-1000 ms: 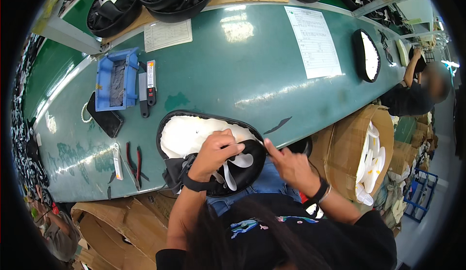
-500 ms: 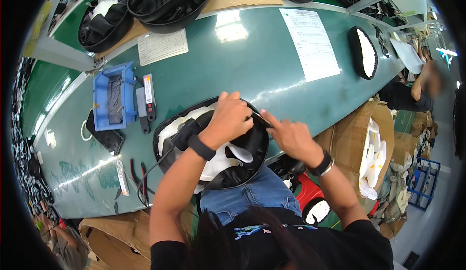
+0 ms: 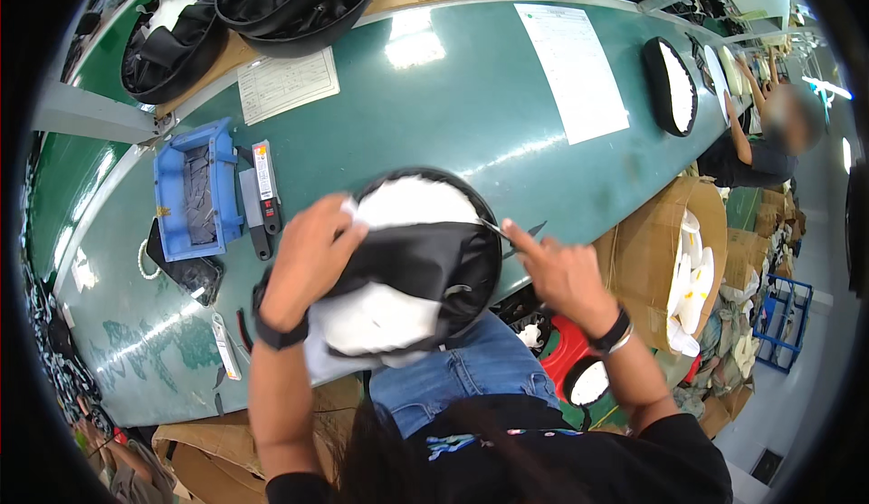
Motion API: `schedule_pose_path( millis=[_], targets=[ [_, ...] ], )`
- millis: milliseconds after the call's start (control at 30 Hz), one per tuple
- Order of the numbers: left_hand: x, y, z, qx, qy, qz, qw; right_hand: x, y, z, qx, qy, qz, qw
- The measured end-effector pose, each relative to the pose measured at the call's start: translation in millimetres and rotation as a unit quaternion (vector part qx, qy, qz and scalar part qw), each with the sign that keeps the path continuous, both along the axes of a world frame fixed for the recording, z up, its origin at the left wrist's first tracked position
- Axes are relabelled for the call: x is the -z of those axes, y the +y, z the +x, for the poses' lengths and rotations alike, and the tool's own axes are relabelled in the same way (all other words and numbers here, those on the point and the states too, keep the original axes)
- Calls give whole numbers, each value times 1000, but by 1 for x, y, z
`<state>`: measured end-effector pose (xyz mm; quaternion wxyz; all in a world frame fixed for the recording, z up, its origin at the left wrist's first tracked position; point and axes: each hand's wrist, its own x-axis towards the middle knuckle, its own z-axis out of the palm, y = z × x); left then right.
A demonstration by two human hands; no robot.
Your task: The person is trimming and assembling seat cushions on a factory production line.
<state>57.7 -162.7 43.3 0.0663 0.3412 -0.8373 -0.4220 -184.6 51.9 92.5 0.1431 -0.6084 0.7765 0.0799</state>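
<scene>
A rounded black cover [image 3: 407, 255] with white panels rests across my lap and the near table edge. Smooth white material shows along its far side and again nearer to me, with loose black material between. My left hand [image 3: 312, 255] is closed on the left side of the cover, thumb and fingers pinching a white edge. Over the right rim, my right hand [image 3: 566, 273] grips a slim metal tool [image 3: 493, 228], its tip against the rim and its kind unclear. A dark pointed strip [image 3: 536, 230] shows just beyond the right fingers.
At left lie a blue bin [image 3: 226, 192] with dark strips inside, cutter knives [image 3: 262, 187] and a phone [image 3: 195, 278]. Papers [image 3: 575, 69] and another black-and-white oval part [image 3: 670, 87] lie farther off. A carton [image 3: 634, 241] stands at right; a co-worker [image 3: 756, 142] is beyond.
My left hand has moved left from the far rim to the left side. The cover has turned, baring more white. My right hand stays near the right rim with the tool.
</scene>
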Motion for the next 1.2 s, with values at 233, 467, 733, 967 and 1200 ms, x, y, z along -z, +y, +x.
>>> schedule_pose_path(
  millis=[233,467,733,967,1200],
  targets=[
    [-52,54,-18,-99,320,271,902,8,-69,-52,-226,-102,-1,969],
    [5,51,-69,91,0,-175,980,8,-81,-44,-291,-55,-6,955],
    [0,-2,-52,-156,376,281,869,3,-1,-23,-83,-32,97,991],
    [-3,-18,35,-266,860,236,365,8,73,54,130,-95,26,987],
    [50,29,175,-279,625,452,572,5,73,52,97,-318,-90,939]
  ],
)
